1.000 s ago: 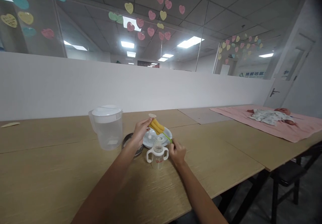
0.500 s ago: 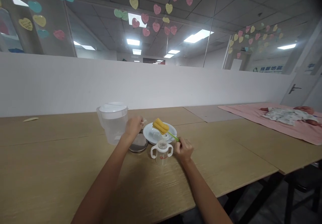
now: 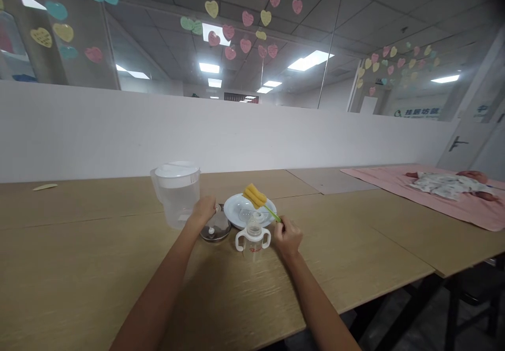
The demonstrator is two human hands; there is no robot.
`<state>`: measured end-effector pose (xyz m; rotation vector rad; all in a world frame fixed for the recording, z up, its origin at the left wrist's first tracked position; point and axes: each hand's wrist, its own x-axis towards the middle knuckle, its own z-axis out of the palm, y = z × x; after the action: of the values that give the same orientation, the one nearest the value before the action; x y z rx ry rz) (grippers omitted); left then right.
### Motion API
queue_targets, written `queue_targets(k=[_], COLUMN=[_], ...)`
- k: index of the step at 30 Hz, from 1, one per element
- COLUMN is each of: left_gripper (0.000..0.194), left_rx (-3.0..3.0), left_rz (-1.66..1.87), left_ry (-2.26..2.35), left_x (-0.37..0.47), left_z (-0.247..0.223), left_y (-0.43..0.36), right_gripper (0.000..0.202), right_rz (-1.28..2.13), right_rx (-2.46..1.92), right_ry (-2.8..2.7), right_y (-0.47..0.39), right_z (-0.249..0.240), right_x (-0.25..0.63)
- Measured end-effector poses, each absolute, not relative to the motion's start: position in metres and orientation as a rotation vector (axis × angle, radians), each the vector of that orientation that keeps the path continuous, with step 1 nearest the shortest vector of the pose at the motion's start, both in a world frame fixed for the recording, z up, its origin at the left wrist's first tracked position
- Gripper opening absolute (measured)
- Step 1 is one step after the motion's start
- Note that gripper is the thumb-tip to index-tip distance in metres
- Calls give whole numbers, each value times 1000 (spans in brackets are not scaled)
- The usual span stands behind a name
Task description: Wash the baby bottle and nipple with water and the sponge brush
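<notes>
My right hand is closed on the green handle of a sponge brush, whose yellow head is raised over a white bowl. Clear and white small parts lie in the bowl. In front of it stands an open clear baby bottle with two white handles. My left hand is closed, at the back left edge of a round metal dish; something small and clear shows at its fingertips, too small to name. A small white piece lies in the dish.
A lidded clear pitcher stands just left of my left hand. At the far right, a baby-like figure in patterned clothing lies on a pink cloth. A low white wall borders the wooden table.
My left hand has moved left and down from beside the bowl to the dish's edge. A small white piece now shows in the dish. The brush head has shifted slightly.
</notes>
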<state>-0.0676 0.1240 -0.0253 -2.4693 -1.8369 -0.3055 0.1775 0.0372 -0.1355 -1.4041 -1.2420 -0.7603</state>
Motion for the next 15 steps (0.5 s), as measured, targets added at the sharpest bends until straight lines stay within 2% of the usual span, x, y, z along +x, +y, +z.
queue_targets(k=[7, 11, 15], left_gripper=[17, 29, 38], left_rx=[-2601, -2738, -2891], left_rz=[-214, -377, -484], left_ry=[-1770, -1539, -1268], left_x=[-66, -45, -17], left_z=[-22, -13, -24], left_y=[121, 107, 92], right_gripper=[29, 30, 31], right_rz=[-689, -678, -657], right_rx=[-1493, -1504, -1518], right_ry=[-1203, -1187, -1192], right_y=[38, 38, 38], right_z=[-134, -134, -133], right_x=[175, 174, 174])
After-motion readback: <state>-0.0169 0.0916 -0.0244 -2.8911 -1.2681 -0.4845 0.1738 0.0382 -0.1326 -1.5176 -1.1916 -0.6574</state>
